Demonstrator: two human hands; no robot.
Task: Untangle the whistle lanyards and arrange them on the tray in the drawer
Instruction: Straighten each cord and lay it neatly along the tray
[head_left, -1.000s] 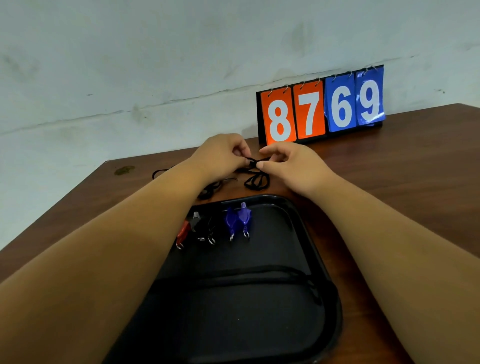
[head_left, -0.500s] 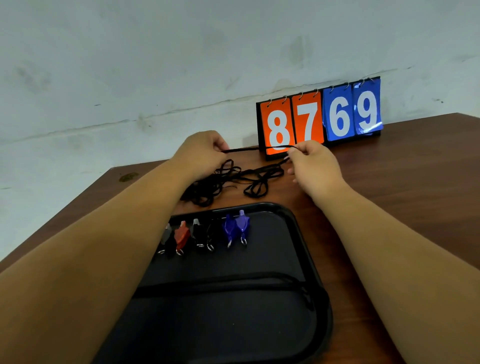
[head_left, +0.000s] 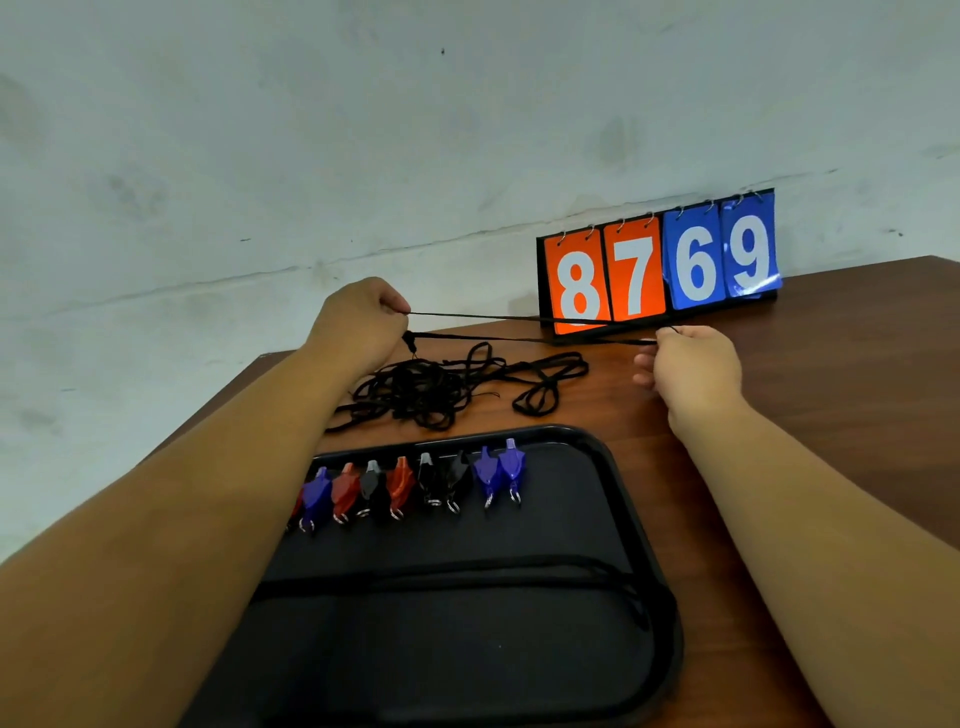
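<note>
The left hand has its fingers curled and pinches one end of a black lanyard; the right hand nips the other end between thumb and forefinger, its remaining fingers loosely bent below and holding nothing; the lanyard runs as two strands stretched almost level from hand to hand, its long axis across the view, left to right, raised off the table; just by the left fingers the lower strand carries a thicker black bit, perhaps a clasp, and a thread seems to drop from there toward the tangle, so it may not be quite free; the tangle lies on the table under the stretched strands, nearer the left hand, with loops trailing toward the right; the tray sits nearer the person than both hands, so the lanyard would, I judge, have to come back toward the body, kept crosswise, to lie parallel to the cord already laid across the tray; whistles in blue, red and black stand in a row along the tray's far end; no drawer shows; the only writing is on the scoreboard against the wall: 8 7 on orange cards, 6 9 on blue.
</note>
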